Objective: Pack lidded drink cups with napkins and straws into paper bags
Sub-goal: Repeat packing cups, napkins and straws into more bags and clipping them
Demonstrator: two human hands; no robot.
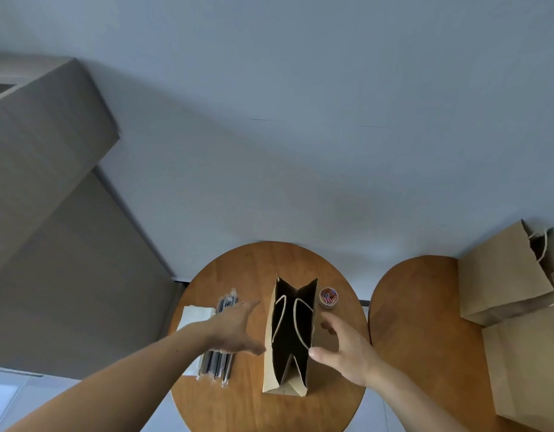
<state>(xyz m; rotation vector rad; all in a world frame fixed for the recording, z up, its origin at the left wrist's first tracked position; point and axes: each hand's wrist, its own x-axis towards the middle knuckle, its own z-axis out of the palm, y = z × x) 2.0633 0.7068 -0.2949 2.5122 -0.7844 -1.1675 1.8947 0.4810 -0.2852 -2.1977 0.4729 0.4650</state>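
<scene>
On my feed: two round wood tables. The near table (238,406) is in ctr, and the second table (419,307) sits just R of it w/ a narrow gap between. The second table carries two brown paper bags. The far bag (500,282) has its mouth and cord handles toward the R edge of view. The near bag (531,369) is below it, partly cut off by the frame.

The open paper bag (286,381) stands upright mid near table, mouth wide, both cord handles drooping inside. Interior is dark, can't tell contents.

L hand (235,332) hovers just L of that bag, fingers (244,308) straight, spread, released, holding nothing. R hand (347,353) is just R of the bag, fingers loosely curved, also released. Its thumb tip is at the bag's R rim; can't tell if touching.

Straws (218,366), a wrapped bundle, lie beneath the L hand. Napkins (193,313), a white stack, sit partly under the straws at the table's L edge. A small clear tub of coloured paper clips (328,297) is just R of the bag's far corner.
</scene>
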